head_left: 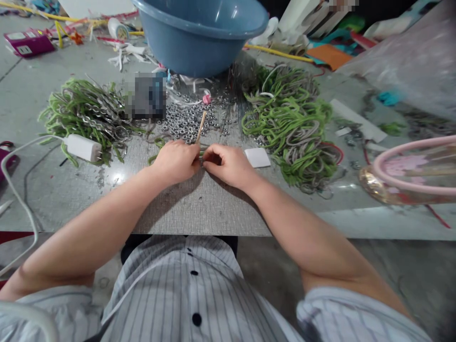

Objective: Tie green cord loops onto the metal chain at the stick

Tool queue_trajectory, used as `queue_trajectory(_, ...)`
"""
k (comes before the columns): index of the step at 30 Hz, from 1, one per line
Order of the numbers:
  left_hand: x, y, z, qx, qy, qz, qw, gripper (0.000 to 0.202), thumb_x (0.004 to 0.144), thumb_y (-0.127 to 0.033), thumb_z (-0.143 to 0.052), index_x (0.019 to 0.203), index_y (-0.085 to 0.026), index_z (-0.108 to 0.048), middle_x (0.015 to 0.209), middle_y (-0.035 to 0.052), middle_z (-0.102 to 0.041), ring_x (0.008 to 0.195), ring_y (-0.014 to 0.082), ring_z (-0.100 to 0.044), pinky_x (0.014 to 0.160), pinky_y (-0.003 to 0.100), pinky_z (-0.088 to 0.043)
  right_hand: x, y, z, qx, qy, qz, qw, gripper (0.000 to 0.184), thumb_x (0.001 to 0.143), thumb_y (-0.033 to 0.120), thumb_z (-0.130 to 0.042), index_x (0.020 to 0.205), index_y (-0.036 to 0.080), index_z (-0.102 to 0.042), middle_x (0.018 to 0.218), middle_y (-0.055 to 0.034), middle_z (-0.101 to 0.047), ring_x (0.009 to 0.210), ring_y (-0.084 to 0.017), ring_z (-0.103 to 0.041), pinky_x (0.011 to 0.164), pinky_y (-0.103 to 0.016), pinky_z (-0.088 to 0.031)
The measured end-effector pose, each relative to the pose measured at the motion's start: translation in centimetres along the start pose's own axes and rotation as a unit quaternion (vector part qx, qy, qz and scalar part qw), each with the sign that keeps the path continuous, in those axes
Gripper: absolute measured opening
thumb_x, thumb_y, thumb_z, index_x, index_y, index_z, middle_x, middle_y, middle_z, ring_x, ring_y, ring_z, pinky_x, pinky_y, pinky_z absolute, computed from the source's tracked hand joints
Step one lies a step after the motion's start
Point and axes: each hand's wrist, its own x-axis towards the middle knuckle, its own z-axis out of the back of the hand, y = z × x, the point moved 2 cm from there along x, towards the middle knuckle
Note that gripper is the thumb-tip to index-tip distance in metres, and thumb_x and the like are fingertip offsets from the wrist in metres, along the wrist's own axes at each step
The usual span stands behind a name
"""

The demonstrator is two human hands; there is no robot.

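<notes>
The left hand (174,161) pinches a thin stick (201,126) at its lower end, fingers pressed together around it. The stick's long axis runs away from the person, its free end pointing up and slightly right over a heap of rings (183,121). The right hand (228,164) touches the left on the surface (199,209), fingers curled together; what they pinch is hidden.

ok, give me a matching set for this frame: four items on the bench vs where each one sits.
1 blue basin
2 white charger
3 wooden stick
4 white square pad

A in the left hand
B just right of the right hand
C behind the metal rings
D beside the green cord pile on the left

Pairs: 1-C, 2-D, 3-A, 4-B
</notes>
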Motion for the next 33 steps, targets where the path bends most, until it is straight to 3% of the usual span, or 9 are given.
queue_trajectory(16, -0.3, -0.7, 0.1, 0.033, 0.020, 0.002, 0.999, 0.024, 0.086, -0.020, -0.044, 0.100, -0.014, -0.062, 0.089, 0.0142, -0.069, 0.097, 0.0307, -0.063, 0.081, 0.040, -0.040, 0.0, 0.4, -0.3, -0.038, 0.021, -0.006, 0.999, 0.016, 0.070, 0.010, -0.053, 0.071, 0.022, -0.043, 0.068, 0.0011, -0.051, 0.063, -0.014, -0.046, 0.062, -0.029, -0.032)
queue_trajectory(24, -0.2, -0.5, -0.3, 0.042, -0.026, -0.014, 0.999, 0.022, 0.084, -0.019, -0.045, 0.093, -0.014, -0.064, 0.080, 0.0110, -0.068, 0.087, 0.0264, -0.063, 0.078, 0.038, -0.039, 0.2, -0.3, -0.1, 0.029, 0.002, 0.004, 1.000, 0.010, 0.070, 0.014, -0.058, 0.071, 0.020, -0.050, 0.065, 0.0034, -0.053, 0.060, -0.011, -0.046, 0.061, -0.027, -0.035)
queue_trajectory(29, 0.3, 0.5, 0.2, -0.111, -0.096, -0.013, 0.989, 0.020, 0.083, -0.026, -0.050, 0.076, -0.014, -0.064, 0.072, 0.0068, -0.065, 0.074, 0.0202, -0.057, 0.068, 0.033, -0.038, 0.7, -1.3, 0.3, 0.204, -0.052, -0.039, 0.977, 0.017, 0.070, 0.028, -0.069, 0.074, 0.019, -0.056, 0.067, 0.0033, -0.058, 0.061, -0.010, -0.050, 0.061, -0.026, -0.040)
queue_trajectory(33, 0.4, 0.9, 0.4, -0.308, -0.137, 0.014, 0.941, 0.018, 0.080, -0.027, -0.056, 0.069, -0.014, -0.061, 0.062, -0.0002, -0.055, 0.060, 0.0110, -0.047, 0.059, 0.026, -0.035, 0.9, -1.3, 0.5, 0.305, -0.099, -0.054, 0.946, 0.032, 0.063, 0.039, -0.080, 0.073, 0.019, -0.056, 0.065, 0.0058, -0.056, 0.059, -0.007, -0.048, 0.058, -0.023, -0.042)
